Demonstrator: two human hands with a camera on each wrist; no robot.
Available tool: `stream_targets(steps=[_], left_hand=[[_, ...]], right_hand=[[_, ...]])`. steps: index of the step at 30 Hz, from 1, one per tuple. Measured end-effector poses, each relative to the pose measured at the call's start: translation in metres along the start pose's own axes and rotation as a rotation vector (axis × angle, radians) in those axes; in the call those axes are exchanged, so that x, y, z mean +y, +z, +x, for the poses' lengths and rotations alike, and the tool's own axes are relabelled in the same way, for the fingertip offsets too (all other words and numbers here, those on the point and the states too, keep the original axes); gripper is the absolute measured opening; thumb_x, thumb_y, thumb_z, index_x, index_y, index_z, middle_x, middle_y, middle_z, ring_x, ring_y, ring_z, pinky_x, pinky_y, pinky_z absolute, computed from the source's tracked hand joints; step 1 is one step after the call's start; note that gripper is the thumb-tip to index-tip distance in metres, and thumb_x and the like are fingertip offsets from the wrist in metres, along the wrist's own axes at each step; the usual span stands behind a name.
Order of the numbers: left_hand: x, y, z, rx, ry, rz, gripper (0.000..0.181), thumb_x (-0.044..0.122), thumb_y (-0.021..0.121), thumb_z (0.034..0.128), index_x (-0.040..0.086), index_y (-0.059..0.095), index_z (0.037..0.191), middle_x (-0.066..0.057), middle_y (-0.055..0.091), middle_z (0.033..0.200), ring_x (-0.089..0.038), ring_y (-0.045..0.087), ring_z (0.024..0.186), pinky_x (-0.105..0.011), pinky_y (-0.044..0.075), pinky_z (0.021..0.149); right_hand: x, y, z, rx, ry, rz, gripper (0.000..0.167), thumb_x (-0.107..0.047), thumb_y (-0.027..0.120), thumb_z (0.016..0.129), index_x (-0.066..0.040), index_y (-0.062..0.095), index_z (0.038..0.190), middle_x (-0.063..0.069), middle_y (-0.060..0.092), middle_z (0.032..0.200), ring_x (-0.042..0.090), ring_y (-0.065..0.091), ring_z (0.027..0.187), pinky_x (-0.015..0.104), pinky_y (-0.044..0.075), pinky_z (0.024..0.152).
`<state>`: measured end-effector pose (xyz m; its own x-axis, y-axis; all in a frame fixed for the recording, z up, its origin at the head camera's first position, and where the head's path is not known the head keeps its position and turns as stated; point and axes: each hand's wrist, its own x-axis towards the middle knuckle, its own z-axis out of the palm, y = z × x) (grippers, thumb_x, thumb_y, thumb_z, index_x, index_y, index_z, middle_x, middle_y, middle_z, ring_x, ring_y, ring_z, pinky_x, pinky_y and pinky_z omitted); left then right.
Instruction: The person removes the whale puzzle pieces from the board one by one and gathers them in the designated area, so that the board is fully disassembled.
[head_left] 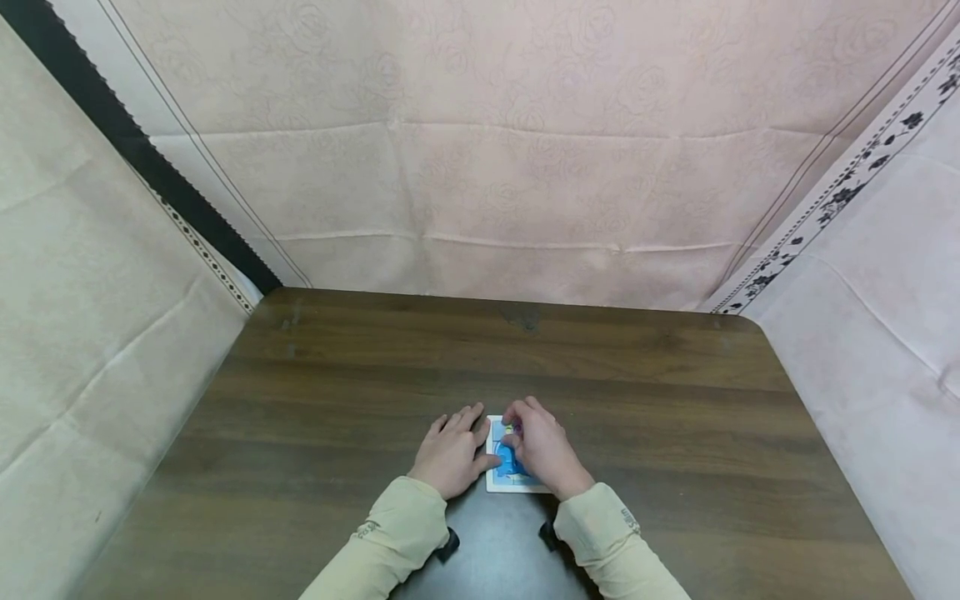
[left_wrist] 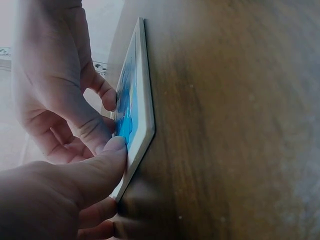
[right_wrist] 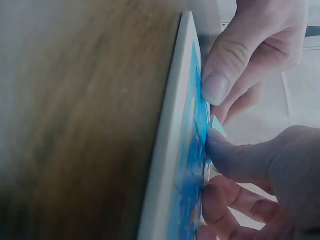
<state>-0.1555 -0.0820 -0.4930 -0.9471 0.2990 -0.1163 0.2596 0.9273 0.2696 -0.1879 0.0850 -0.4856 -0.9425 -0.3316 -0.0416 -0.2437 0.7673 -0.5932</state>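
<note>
A jigsaw puzzle board (head_left: 517, 488) with a white rim and a blue picture lies flat on the table. My left hand (head_left: 448, 457) rests at its left side, fingers stretched forward and the thumb on the board's surface. In the left wrist view, that thumb (left_wrist: 112, 155) presses near the white rim. Over the picture, my right hand (head_left: 546, 446) pinches a small light-blue puzzle piece (right_wrist: 218, 127), which stands tilted up from the board in the right wrist view. The fingers hide much of the piece and part of the picture.
The brown wooden table (head_left: 360, 358) extends around the board on all sides. Pale patterned cloth (head_left: 510, 183) hangs behind the table and along both sides. Dark wrist straps (head_left: 448, 546) show below the sleeves.
</note>
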Motion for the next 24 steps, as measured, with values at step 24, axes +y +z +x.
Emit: stream_targets(steps=[24], left_hand=[[-0.0005, 0.0018, 0.0014, 0.043, 0.009, 0.02, 0.062, 0.055, 0.058, 0.0917, 0.015, 0.056, 0.139, -0.01, 0.041, 0.15, -0.029, 0.038, 0.138, -0.055, 0.03, 0.109]], right_hand=[[0.0039, -0.0012, -0.0018, -0.04, 0.077, 0.192, 0.015, -0.007, 0.068, 0.091, -0.015, 0.062, 0.102, 0.0, 0.055, 0.08, 0.017, 0.053, 0.068, 0.03, 0.049, 0.064]])
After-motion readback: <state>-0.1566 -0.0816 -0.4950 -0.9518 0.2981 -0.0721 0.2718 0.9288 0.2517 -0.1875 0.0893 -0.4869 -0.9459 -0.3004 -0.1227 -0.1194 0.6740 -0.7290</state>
